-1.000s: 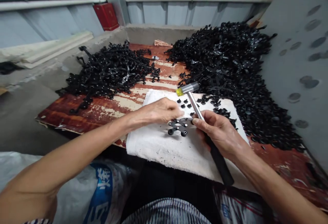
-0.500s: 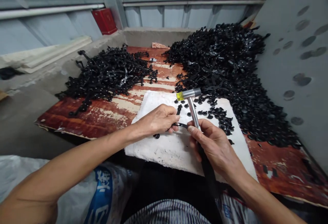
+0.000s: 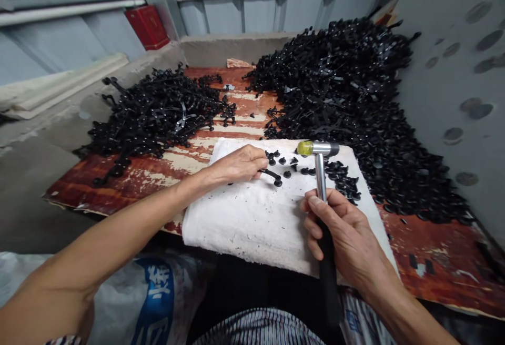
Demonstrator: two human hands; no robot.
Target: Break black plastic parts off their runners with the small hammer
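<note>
My left hand is closed on a black plastic part, holding it down on the white cloth pad. My right hand grips the black handle of a small hammer with a metal shaft and a yellow-tipped head, which hangs over the pad's far edge. Several small black caps lie on the pad just beyond the part.
A big heap of black parts fills the right of the worn red board; a smaller heap lies at the left. A grey panel stands at the right, a red box at the back, a printed sack near my lap.
My right hand has let go of the part and drawn back with the hammer, its head swinging right. My left hand has slid the part farther up the pad.
</note>
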